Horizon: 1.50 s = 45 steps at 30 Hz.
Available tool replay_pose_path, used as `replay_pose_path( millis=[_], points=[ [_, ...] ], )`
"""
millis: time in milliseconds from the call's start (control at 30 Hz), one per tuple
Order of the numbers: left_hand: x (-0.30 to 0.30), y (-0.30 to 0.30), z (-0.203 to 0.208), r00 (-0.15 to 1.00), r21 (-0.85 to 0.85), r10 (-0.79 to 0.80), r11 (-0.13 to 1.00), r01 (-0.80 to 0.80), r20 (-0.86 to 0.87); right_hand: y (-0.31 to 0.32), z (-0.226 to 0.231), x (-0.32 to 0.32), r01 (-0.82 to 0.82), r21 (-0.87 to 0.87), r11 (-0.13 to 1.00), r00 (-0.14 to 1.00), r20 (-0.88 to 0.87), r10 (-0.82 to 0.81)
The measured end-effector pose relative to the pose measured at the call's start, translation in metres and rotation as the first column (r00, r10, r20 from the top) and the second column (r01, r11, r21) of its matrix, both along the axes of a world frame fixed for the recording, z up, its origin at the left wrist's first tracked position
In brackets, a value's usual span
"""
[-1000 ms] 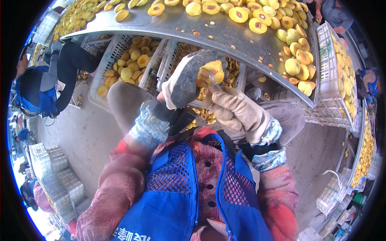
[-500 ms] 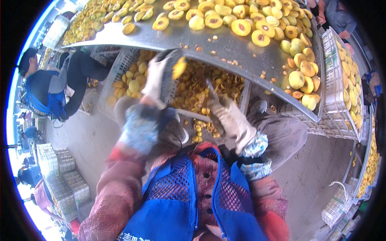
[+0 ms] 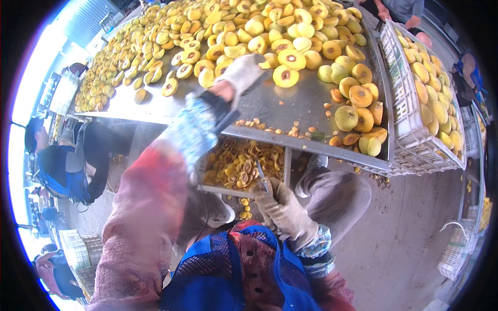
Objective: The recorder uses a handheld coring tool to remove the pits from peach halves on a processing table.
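1. At centre-left, the left hand (image 3: 241, 75), in a soiled whitish work glove, reaches over the grey sheet-metal table (image 3: 298, 109) to the near edge of the heaped fruit. Its fingertips are blurred beside yellow flesh, so I cannot tell whether they have closed on a piece.
2. Lower and farther right, the right hand (image 3: 288, 210), in a beige knitted glove, grips a slim silvery knife-like tool (image 3: 263, 178), tip upward, near the off-white plastic crate (image 3: 288, 160) of brownish-yellow fruit pieces below the table edge.
3. The step in hand seems to be picking up a fruit half while the tool waits. The next move likely calls for a firm but gentle left grip, with the blade kept clear of the fingers.
4. The round yellow fruit halves (image 3: 285, 76) lie on the table: densely heaped at left, larger-looking with brown centres just beside the left hand, and orange-tinged in places at right. Several show smooth, pale skin instead.
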<state>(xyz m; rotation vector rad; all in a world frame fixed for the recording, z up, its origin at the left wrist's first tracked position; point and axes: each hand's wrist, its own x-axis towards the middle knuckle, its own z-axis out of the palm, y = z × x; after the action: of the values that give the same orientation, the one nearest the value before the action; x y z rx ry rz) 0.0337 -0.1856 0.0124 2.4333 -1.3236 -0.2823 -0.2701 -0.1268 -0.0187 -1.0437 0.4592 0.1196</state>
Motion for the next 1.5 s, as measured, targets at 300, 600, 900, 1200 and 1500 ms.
replay_pose_path(
  millis=[300,600,900,1200,1500],
  points=[
    [-0.020,-0.080,-0.053,0.992,0.092,-0.026,0.996,0.015,0.120,-0.009,-0.001,-0.009,0.224,0.039,0.974,0.975,-0.012,-0.224],
    [-0.053,0.069,-0.019,0.542,-0.680,-0.627,0.721,0.132,-0.560,-0.009,0.013,-0.015,0.356,-0.117,0.927,0.934,0.026,-0.356],
    [-0.125,0.184,-0.044,0.810,-0.697,-0.284,0.688,-0.201,-0.514,0.019,0.001,0.014,0.209,-0.551,0.808,0.975,0.176,-0.133],
    [-0.129,0.221,-0.062,0.924,-0.642,-0.104,0.747,-0.173,-0.369,0.045,0.020,0.043,-0.153,-0.912,0.381,0.988,-0.144,0.051],
    [-0.131,0.228,-0.063,0.471,-0.581,-0.358,0.631,-0.515,-0.806,0.049,-0.004,0.053,-0.261,-0.854,0.451,0.965,-0.227,0.129]
  ],
)
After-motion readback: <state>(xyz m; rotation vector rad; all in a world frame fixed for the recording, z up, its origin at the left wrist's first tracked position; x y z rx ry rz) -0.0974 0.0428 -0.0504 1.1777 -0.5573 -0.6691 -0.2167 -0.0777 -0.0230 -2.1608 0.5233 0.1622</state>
